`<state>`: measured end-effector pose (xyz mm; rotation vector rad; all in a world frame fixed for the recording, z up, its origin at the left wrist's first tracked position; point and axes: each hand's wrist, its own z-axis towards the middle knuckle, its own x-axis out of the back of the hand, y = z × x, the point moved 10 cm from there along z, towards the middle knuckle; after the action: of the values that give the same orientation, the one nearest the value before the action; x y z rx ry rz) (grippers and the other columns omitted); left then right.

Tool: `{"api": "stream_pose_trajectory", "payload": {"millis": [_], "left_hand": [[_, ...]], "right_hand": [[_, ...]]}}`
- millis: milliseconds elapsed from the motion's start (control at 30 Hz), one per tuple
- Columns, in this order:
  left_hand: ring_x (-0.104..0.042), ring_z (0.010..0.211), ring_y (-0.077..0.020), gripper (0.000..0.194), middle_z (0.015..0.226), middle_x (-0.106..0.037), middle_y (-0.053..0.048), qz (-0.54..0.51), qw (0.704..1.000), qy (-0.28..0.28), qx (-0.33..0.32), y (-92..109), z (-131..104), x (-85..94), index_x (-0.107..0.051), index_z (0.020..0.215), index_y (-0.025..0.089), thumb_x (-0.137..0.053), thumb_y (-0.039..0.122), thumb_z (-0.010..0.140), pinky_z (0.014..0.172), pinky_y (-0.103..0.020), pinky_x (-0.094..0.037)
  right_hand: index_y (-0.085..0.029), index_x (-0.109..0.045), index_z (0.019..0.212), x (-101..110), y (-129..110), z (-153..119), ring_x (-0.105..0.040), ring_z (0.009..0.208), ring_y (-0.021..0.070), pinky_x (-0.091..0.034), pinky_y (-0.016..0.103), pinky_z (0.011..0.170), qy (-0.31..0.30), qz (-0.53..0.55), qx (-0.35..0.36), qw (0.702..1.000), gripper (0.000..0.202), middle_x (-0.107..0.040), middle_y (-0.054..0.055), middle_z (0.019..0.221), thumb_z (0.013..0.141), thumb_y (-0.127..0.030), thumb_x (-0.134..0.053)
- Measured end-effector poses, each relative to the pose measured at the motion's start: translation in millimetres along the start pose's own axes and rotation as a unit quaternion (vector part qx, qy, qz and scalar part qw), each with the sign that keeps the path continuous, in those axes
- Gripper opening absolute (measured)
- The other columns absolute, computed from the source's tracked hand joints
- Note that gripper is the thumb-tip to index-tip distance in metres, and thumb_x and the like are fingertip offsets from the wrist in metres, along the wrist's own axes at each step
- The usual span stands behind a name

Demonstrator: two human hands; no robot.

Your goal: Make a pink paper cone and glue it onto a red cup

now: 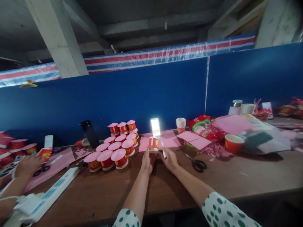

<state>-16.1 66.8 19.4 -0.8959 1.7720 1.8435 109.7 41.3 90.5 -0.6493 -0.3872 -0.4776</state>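
Note:
In the middle of the table a red paper cup [153, 143] stands upside down at a sheet of pink paper [169, 138]. My left hand [148, 161] is closed around the cup's left side. My right hand [169, 159] grips a white pen [163, 151], its upper end slanting toward the cup. Scissors with black handles [197, 164] lie to the right of my right hand. Left of my left hand stand several red cups topped with pink paper discs [118, 154]. A bright, blurred-out phone screen [155, 127] is behind the cup I hold.
A co-worker's hand [28, 165] is at the far left, near another red cup [44, 154]. A white power strip [54, 192] lies at the front left. A black bottle [90, 134] leans behind the cups. At right are pink paper scraps [216, 151] and a plastic bag [267, 142].

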Motion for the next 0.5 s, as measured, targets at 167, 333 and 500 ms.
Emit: {"api": "stream_pose_trajectory", "payload": {"millis": [167,333,500], "left_hand": [[-0.064,0.071,-0.0144,0.033,0.085,-0.068,-0.008,-0.002,1.000,-0.001,-0.001,-0.2,1.2,0.5,-0.058,0.097,0.014,-0.057,0.040,0.078,0.067,-0.027,-0.052],[-0.064,0.071,-0.0147,0.035,0.084,-0.067,-0.008,0.003,1.000,-0.004,-0.013,1.8,0.0,-0.3,-0.059,0.096,0.013,-0.058,0.041,0.076,0.069,-0.028,-0.052],[-0.064,0.071,-0.0152,0.037,0.086,-0.067,-0.009,0.003,1.000,-0.004,-0.004,0.0,0.8,-0.1,-0.060,0.098,0.013,-0.056,0.043,0.077,0.069,-0.028,-0.052]], "right_hand": [[-0.022,-0.058,0.088,-1.0,-1.1,-0.2,-0.058,0.078,0.0161,-0.043,0.023,0.068,-0.006,0.000,-0.003,1.000,0.013,-0.064,0.002,0.084,0.084,-0.022,-0.046],[-0.021,-0.057,0.092,-1.3,0.8,-0.5,-0.058,0.078,0.0159,-0.043,0.022,0.065,-0.005,0.004,-0.009,1.000,0.014,-0.064,0.003,0.088,0.083,-0.021,-0.047],[-0.022,-0.056,0.089,-0.5,1.6,-0.7,-0.057,0.076,0.0158,-0.043,0.022,0.063,-0.004,0.002,-0.014,1.000,0.011,-0.063,0.002,0.084,0.081,-0.021,-0.048]]}}
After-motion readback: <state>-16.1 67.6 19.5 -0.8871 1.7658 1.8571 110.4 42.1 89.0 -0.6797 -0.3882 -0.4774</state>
